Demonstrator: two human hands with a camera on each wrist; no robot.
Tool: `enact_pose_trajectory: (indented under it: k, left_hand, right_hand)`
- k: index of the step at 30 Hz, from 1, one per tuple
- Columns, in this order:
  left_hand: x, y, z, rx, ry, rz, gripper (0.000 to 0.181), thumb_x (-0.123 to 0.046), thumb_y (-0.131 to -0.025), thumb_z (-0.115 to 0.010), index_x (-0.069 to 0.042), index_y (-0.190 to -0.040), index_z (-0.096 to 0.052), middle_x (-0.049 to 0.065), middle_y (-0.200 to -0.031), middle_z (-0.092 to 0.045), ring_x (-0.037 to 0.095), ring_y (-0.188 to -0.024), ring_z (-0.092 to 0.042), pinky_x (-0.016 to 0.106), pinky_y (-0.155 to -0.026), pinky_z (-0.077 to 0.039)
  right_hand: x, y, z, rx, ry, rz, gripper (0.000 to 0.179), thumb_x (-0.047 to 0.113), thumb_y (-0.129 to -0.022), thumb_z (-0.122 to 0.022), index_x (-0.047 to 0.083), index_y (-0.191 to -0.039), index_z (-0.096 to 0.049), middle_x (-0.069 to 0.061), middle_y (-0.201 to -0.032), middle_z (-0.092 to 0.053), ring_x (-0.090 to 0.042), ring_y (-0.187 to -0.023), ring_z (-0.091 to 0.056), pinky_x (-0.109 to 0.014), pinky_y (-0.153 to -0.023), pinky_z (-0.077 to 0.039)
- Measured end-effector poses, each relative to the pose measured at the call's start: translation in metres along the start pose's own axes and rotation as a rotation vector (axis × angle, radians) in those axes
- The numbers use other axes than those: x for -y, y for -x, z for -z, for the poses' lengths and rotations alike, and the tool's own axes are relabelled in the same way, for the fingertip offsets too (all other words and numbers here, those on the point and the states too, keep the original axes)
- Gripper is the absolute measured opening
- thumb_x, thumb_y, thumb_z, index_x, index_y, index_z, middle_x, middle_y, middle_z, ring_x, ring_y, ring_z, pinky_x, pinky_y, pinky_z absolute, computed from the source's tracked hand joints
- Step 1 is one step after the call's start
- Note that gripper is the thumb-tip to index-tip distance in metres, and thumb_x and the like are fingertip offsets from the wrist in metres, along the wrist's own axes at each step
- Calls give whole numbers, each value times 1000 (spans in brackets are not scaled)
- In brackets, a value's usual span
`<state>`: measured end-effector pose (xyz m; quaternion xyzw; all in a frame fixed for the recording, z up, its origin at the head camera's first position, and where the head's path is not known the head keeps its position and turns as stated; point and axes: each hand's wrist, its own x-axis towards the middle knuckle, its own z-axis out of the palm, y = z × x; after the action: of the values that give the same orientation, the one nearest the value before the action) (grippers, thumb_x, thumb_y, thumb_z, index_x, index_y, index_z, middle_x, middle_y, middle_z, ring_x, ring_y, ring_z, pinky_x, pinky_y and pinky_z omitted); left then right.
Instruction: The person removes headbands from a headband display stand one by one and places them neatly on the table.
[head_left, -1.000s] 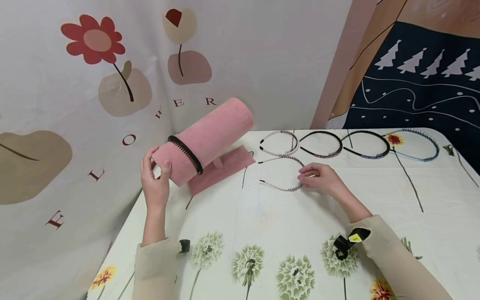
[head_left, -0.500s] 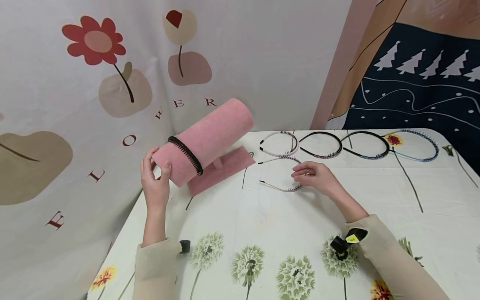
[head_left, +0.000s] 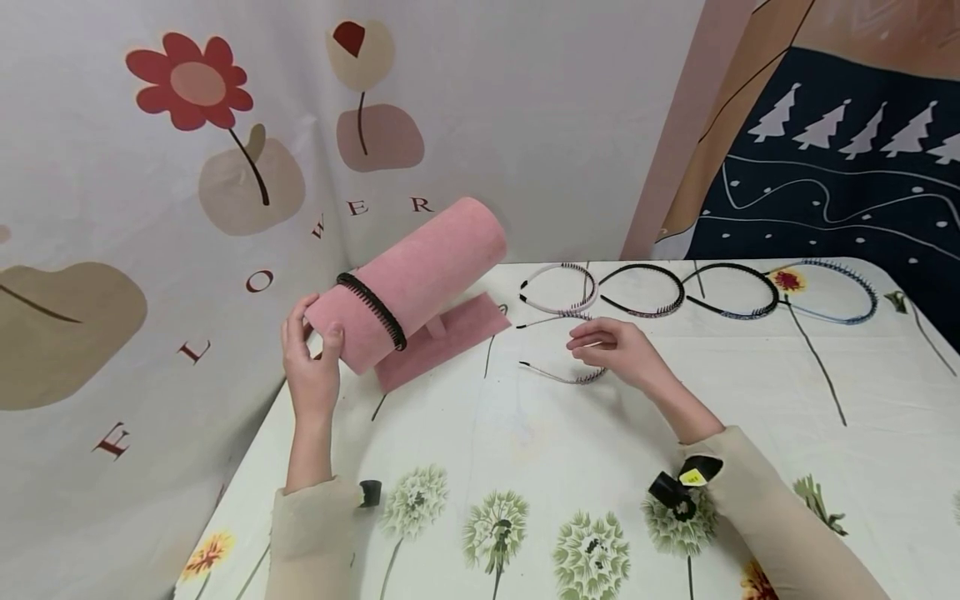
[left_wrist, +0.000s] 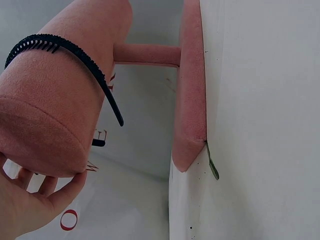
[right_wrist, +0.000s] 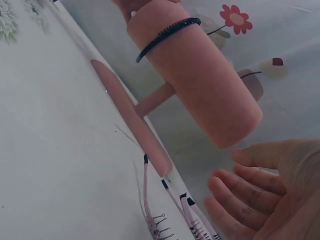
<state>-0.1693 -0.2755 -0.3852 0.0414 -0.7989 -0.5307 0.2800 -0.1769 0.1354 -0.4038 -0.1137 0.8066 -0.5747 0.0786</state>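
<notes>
A pink padded headband display stand (head_left: 427,267) tilts up to the right on its flat base. Around its near end sits a black toothed headband (left_wrist: 75,50). My left hand (head_left: 311,375) grips that near end, thumb on the front and fingers over the far edge. My right hand (head_left: 618,354) is empty, its fingers loosely bent, over a thin pale toothed headband (head_left: 558,377) on the table. The hand covers part of that headband's curve. In the right wrist view, the same hand (right_wrist: 260,195) is near the stand's free end with nothing between its fingers.
Along the table's back edge lie a pale pink headband (head_left: 597,292), a black one (head_left: 681,292), another black one (head_left: 776,292) and a blue one (head_left: 873,300). The floral tablecloth (head_left: 450,417) meets a printed curtain (head_left: 562,125) behind the stand.
My right hand has let go of the pale headband's curve and shifted left above it. The headband stays in about the same place. My left hand and the stand have not moved.
</notes>
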Motion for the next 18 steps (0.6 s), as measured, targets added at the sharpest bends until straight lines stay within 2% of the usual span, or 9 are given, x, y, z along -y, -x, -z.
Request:
enact_pose_trajectory:
  k: [5, 9, 13, 18]
  left_hand:
    - [-2, 0, 0, -2, -25, 10, 55, -33, -93, -57, -28, -147, -47, -3, -148, -43, 16, -132, -43, 24, -90, -45]
    - [-20, 6, 0, 0, -19, 12, 56, -30, -93, -56, -19, -148, -47, 5, -149, -42, 19, -132, -44, 21, -90, -44]
    - [-34, 11, 0, 0, 2, 15, 55, -31, -94, -55, -17, -147, -47, 7, -149, -41, 25, -131, -44, 17, -86, -45]
    - [-16, 5, 0, 0, -14, 24, 55, -32, -94, -55, -21, -148, -47, 2, -150, -41, 20, -133, -43, 32, -96, -47]
  right_hand:
    - [5, -1, -5, 7, -11, 15, 37, 8, -93, -66, -10, -125, -59, -27, -118, -69, 8, -88, -66, -17, -80, -54]
    - [9, -2, -8, 4, -11, 23, 36, 9, -94, -66, -9, -125, -60, -26, -118, -69, 6, -88, -67, -17, -80, -54]
    - [14, -4, -12, 1, -13, 39, 35, 9, -94, -66, -8, -124, -61, -25, -117, -70, 5, -88, -67, -17, -80, -54]
    - [20, -5, -17, -7, -22, 51, 32, 8, -93, -66, -5, -122, -63, -24, -116, -70, 2, -90, -68, -18, -80, -54]
